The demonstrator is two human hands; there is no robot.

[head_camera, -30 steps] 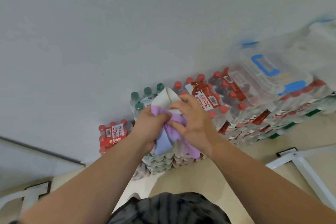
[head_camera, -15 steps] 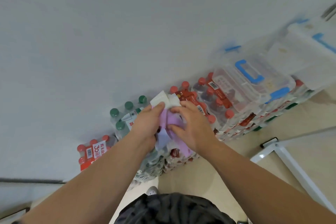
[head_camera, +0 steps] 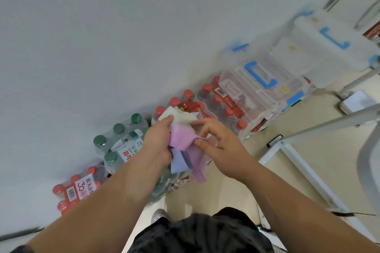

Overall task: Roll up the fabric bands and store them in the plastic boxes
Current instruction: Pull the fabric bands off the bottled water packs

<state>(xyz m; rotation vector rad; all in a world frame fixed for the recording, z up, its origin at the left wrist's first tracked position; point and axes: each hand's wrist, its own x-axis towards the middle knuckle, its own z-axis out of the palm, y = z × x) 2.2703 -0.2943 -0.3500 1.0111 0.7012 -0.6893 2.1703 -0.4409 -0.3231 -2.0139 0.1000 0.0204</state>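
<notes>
Since a second ago the view has swung right, so more of the far right now shows: a second, blurred plastic box (head_camera: 320,47) with a blue handle has come into view beyond the clear plastic box (head_camera: 265,86) that sits on the red-capped bottle packs (head_camera: 224,107). That suggests the person is turning toward storage, though the rolling looks unfinished. Both boxes have their lids on; the clear one holds something reddish and pale that I cannot make out, and the far one is too smeared to read. Green-capped bottles (head_camera: 118,139) stand on the left against the wall. In the middle, the fabric bands (head_camera: 183,139) stay bunched between the hands: the left hand (head_camera: 158,141) is clenched round the purple, blue and cream bundle, while the right hand (head_camera: 218,139), which was pressed over it, has opened out and pinches only a purple edge with thumb and fingertips.
</notes>
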